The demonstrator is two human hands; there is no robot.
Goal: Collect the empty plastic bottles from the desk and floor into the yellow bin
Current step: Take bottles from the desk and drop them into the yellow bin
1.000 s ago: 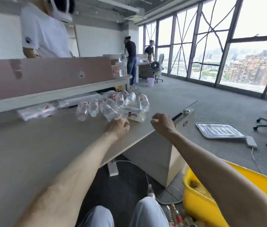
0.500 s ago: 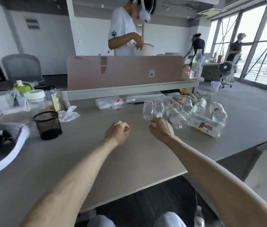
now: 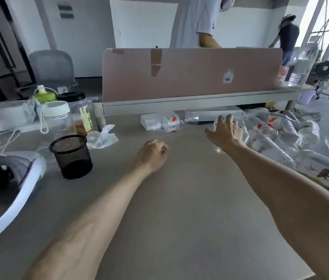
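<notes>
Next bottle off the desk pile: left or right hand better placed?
Right. The right hand is open, fingers spread, at the near edge of the bottle pile on the right of the desk. The left hand is curled, holding nothing, over bare desk, apart from the pile.

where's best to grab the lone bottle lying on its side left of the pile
Probably grip the lone bottle round its labelled middle, coming from above on the near side: it lies flat with its length across the desk, and a white box sits right behind it.
</notes>
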